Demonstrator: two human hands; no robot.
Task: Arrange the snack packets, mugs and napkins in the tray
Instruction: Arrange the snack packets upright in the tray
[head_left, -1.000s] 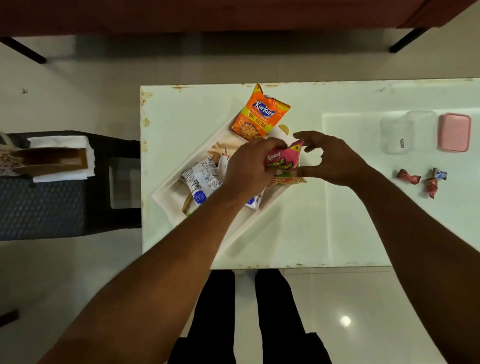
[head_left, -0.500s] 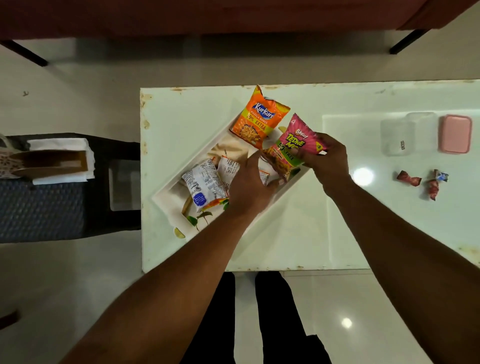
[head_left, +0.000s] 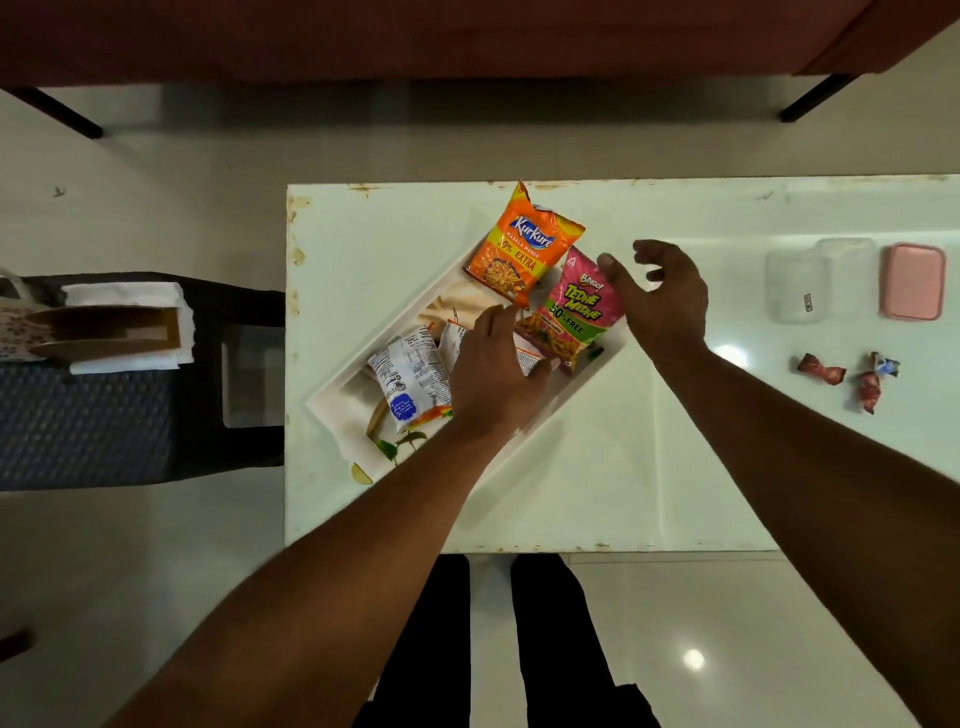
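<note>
While your right hand (head_left: 658, 291) hangs open, fingers spread, just beside the pink packet (head_left: 571, 314), nothing is pinched in it; thumb tip sits near the packet's top corner, contact uncertain. Your left hand (head_left: 493, 371) lies palm-down over the middle of the tray (head_left: 332, 400), fingers loosely extended across a partly hidden packet; whether it presses or grips anything, you cannot tell from here. Pink packet rests at the tray's right end, leaning over the rim. Orange packet (head_left: 524, 244) beside it, overhanging the far rim. White packet (head_left: 410, 376) lies flat toward the left end. Packets look like glossy foil film: puffed, pillow-shaped, crimped seams. Expect them light, slick, prone to sliding and springing back; contents brittle, so don't squeeze the belly. Take hold at the crimped top or bottom seam, or pin lightly at two edges. Tray is white, rectangular, shallow-walled, set diagonally on the pale glossy table (head_left: 597, 493); a printed cloth or napkin seems to line it. No mugs visible. Wrapped candies (head_left: 852, 374) and a pink box (head_left: 913, 280) sit well apart to the right.
</note>
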